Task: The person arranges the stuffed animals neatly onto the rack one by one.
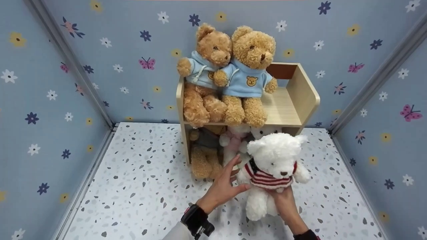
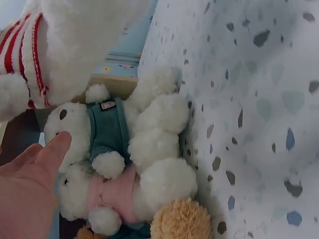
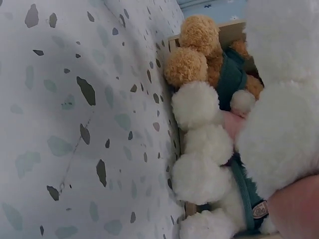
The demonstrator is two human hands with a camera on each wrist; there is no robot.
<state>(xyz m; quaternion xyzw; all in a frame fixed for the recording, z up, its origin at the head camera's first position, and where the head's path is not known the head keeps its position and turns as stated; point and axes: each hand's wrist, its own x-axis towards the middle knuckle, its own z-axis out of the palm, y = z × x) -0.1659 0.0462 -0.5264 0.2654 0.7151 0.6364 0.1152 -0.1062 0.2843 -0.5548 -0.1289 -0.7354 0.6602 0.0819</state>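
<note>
A white teddy bear [image 1: 275, 151] in a red-and-white striped sweater is held upright in front of the shelf. My right hand [image 1: 286, 204] grips it low on the body, just below the sweater; its fingertips are hidden by the fur. To the bear's left, my left hand [image 1: 222, 186] has its fingers spread and holds nothing. The left wrist view shows two more white bears lined up in the lower shelf space, one in a green top [image 2: 108, 127], one in a pink top [image 2: 113, 191]. A brown bear [image 1: 204, 155] in a dark top sits beside them.
On top of the wooden shelf [image 1: 310, 93] two brown bears sit side by side, the left one [image 1: 213, 50] and the right one [image 1: 253, 50], both in light blue hoodies. Flowered blue panels [image 1: 143, 90] enclose the speckled white tabletop [image 1: 133, 186].
</note>
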